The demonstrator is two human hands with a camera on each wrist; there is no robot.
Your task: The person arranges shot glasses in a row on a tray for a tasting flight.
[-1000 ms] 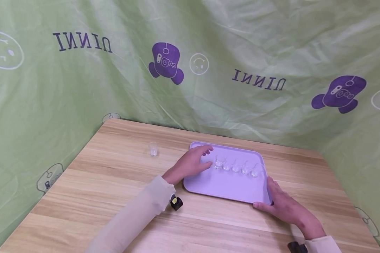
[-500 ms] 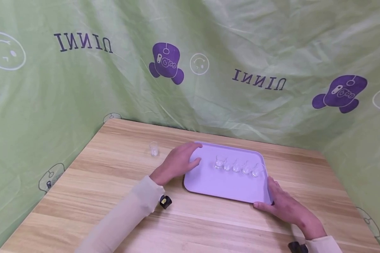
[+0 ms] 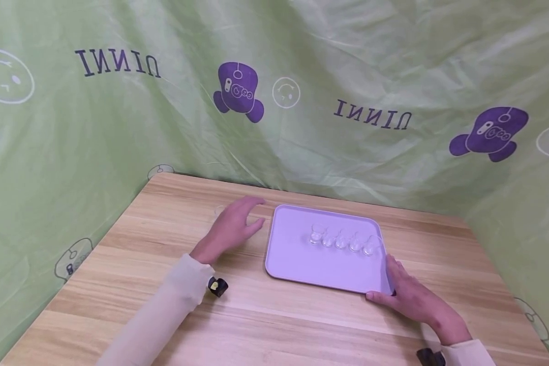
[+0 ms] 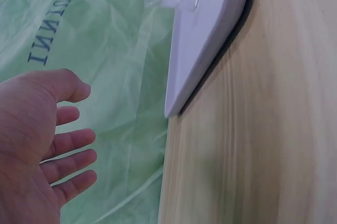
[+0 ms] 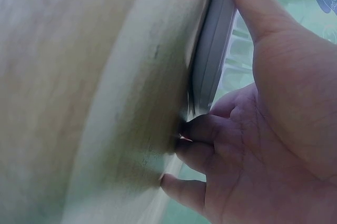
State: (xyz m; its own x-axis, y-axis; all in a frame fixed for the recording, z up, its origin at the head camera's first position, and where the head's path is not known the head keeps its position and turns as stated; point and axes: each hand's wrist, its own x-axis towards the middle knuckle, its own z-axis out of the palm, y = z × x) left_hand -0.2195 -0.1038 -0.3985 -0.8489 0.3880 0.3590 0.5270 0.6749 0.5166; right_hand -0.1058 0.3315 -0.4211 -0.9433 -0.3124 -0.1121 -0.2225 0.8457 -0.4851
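Observation:
A lilac tray [image 3: 297,262] lies on the wooden table, bearing a row of several small clear glasses [image 3: 340,243]. My right hand [image 3: 416,300] holds the tray's near right corner, thumb at the front edge and fingers along the right side. In the right wrist view, the fingers [image 5: 202,129] bend in against the tray's edge [image 5: 210,61]. My left hand [image 3: 231,223] is off the tray's left side, thumb and fingers parted with nothing between them. Behind it, another clear glass [image 3: 218,209] shows only its rim; the hand hides the rest.
A green cloth [image 3: 187,112] with purple figures hangs close behind the wooden table [image 3: 302,325] and along both its sides. Dark wrist-worn devices sit at the left cuff [image 3: 218,286] and the right cuff [image 3: 430,357].
My left hand has moved left from beside the row of glasses, off the tray, to the lone glass. My right hand and the tray have stayed put.

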